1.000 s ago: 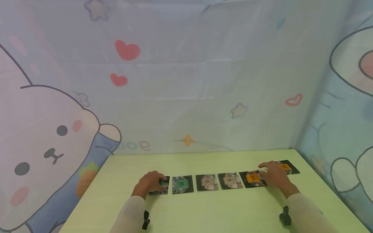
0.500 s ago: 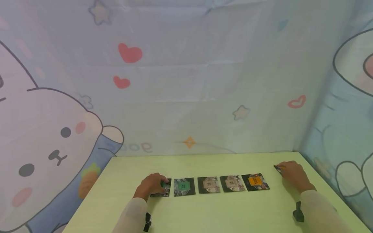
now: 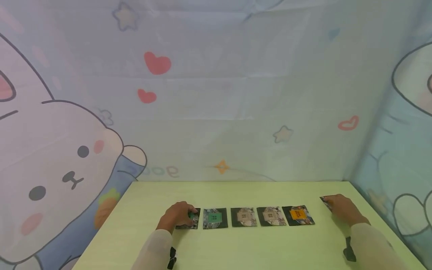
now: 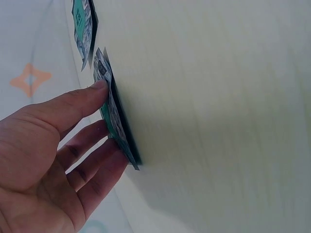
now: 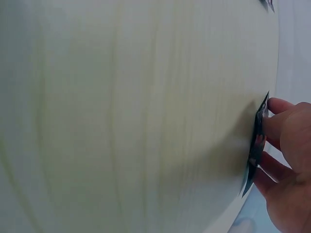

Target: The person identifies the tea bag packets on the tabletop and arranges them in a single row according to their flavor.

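Observation:
My left hand point(image 3: 176, 216) rests on a dark sachet with a green label point(image 3: 194, 218) at the row's left end. In the left wrist view the thumb lies near one edge of this green-label sachet point(image 4: 112, 109) and the fingertips near the other, its top partly covered. At the right, apart from the row, my right hand point(image 3: 345, 209) grips another dark sachet point(image 3: 325, 202), mostly hidden beneath the hand. Seen from the right wrist, thumb and fingers span that sachet point(image 5: 256, 145), close to the table with a shadow beside it.
Between the hands several flat square sachets line up: one with a green label point(image 3: 215, 218), two beige ones point(image 3: 243, 217), and one with an orange label point(image 3: 300, 215). They lie on the pale yellow table point(image 3: 236, 249). A printed cloth point(image 3: 216, 93) hangs behind it.
My right hand has moved right from beside the orange-label sachet onto the separate sachet and taken hold of it. My left hand stays at the left-end sachet. The head view has shifted slightly.

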Motion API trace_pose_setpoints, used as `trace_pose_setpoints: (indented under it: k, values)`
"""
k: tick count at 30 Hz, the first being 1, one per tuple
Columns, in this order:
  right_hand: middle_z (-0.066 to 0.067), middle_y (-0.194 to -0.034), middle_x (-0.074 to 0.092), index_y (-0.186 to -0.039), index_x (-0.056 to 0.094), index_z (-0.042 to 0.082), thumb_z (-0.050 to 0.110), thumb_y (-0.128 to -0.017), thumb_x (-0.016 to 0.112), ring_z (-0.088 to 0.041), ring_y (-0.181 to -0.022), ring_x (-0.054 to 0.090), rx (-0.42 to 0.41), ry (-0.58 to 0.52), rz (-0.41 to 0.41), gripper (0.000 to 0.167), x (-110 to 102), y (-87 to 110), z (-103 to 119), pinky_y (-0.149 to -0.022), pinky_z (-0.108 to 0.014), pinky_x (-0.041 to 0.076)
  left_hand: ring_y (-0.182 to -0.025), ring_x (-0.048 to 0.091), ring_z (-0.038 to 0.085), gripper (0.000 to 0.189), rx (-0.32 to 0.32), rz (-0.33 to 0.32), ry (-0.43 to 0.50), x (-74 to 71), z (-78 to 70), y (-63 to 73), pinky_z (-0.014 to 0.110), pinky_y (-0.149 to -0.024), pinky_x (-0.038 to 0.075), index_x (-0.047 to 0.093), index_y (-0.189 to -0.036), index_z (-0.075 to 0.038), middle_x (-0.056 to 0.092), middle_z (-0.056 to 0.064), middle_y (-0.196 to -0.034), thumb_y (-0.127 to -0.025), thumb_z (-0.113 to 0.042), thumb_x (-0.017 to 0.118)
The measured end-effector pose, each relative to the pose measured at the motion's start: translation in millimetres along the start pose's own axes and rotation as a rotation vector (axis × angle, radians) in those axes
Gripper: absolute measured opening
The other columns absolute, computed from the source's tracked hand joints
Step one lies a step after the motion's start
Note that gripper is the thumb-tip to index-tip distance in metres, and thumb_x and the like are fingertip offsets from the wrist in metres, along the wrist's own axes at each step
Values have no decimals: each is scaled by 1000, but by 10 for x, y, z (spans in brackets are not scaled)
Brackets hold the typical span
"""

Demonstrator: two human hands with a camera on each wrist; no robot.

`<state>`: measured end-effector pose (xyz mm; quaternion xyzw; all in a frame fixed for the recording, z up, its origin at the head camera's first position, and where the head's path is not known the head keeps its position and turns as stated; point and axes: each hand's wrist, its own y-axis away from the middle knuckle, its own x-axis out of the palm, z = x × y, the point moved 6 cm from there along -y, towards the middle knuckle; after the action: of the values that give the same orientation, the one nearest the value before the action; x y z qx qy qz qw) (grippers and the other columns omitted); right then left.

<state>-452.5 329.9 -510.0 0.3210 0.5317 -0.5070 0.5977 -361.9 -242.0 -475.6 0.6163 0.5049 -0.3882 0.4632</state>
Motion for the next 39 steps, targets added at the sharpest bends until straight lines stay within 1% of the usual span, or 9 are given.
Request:
trace_pose_setpoints:
  k: [4,10,15,21,23,26,31,36,39]
  values:
    - [-34,-109,67,-123,69,-4,-6,-88,64,-56,-100,62,28,14,22,35,45,13,-47,-80,-64,54,-124,61,39,38,-1,7,-8,-6,-16,-15,55,-96,55,76,-119,-24,63,12,-136,-82,-20,86]
    - [-36,-115,64,-127,67,-2,1,-91,64,-59,-109,57,89,2,34,36,38,47,-76,-85,-69,49,-126,59,39,38,0,12,-9,4,-24,-41,55,-98,54,76,-120,-25,62,12,-137,-83,-22,86]
    - [-39,-122,57,-132,65,0,8,-93,63,-64,-108,53,138,-47,56,40,14,104,-24,-83,-72,48,-127,59,39,38,-5,4,-10,1,-18,-43,55,-97,54,76,-119,-25,62,12,-138,-83,-21,86]
    - [-39,-124,56,-130,66,0,9,-93,63,-66,-104,52,111,-72,18,38,-9,173,110,-80,-73,48,-125,60,40,38,7,1,-6,-43,-46,-7,55,-95,55,77,-119,-23,63,13,-136,-83,-20,86]
    - [-39,-126,55,-131,66,0,8,-93,62,-67,-106,50,110,-91,12,38,-1,193,149,-80,-75,47,-124,60,40,38,8,4,-7,-44,-39,-10,55,-95,55,76,-119,-23,63,13,-137,-83,-19,86]
    - [-38,-128,55,-131,66,1,7,-94,61,-66,-110,49,112,-110,6,38,17,219,211,-85,-75,44,-124,61,39,39,6,3,-10,-35,-21,-27,55,-95,55,76,-120,-23,62,13,-137,-83,-19,86]
    - [-36,-127,56,-128,68,1,6,-94,62,-63,-113,49,113,-111,7,35,72,260,292,-88,-74,42,-124,61,39,38,9,7,-8,0,-12,-36,55,-95,55,76,-120,-22,62,13,-137,-83,-19,86]
    - [-34,-129,56,-130,68,3,8,-94,63,-61,-113,49,123,-119,35,36,118,291,351,-84,-71,45,-125,60,39,39,1,16,-11,36,2,-49,55,-95,55,76,-120,-24,62,13,-139,-83,-19,86]
    - [-33,-128,57,-130,68,3,9,-94,64,-59,-111,51,113,-112,28,36,120,302,385,-82,-69,46,-126,59,39,39,1,20,-10,44,2,-58,55,-96,55,75,-121,-24,61,13,-139,-83,-19,86]
